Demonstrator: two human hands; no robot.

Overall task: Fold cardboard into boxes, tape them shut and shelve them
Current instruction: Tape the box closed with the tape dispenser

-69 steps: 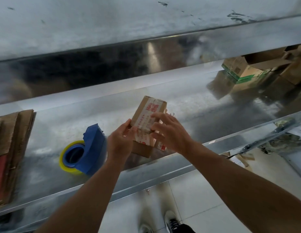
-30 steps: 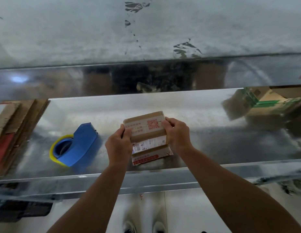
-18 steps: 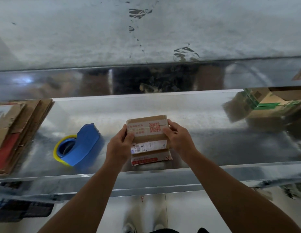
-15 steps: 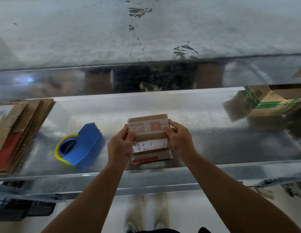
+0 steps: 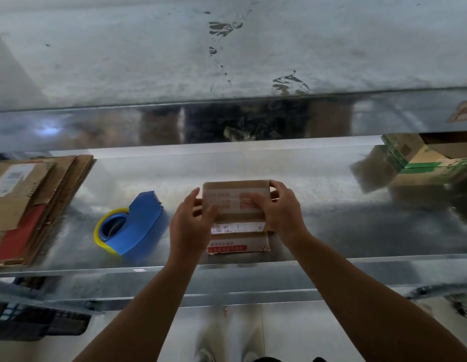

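A small cardboard box (image 5: pixel 237 227) sits on the metal shelf (image 5: pixel 331 231) straight ahead, evenly between both hands: my left hand (image 5: pixel 189 231) fingers grasp its left edge, my right hand (image 5: pixel 279 212) fingers its far-right corner.

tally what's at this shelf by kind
box: 1
tape dispenser: 1
flat cardboard stack: 1, sheets uncountable
box pile at right: 1, boxes in it unclear
total: 4
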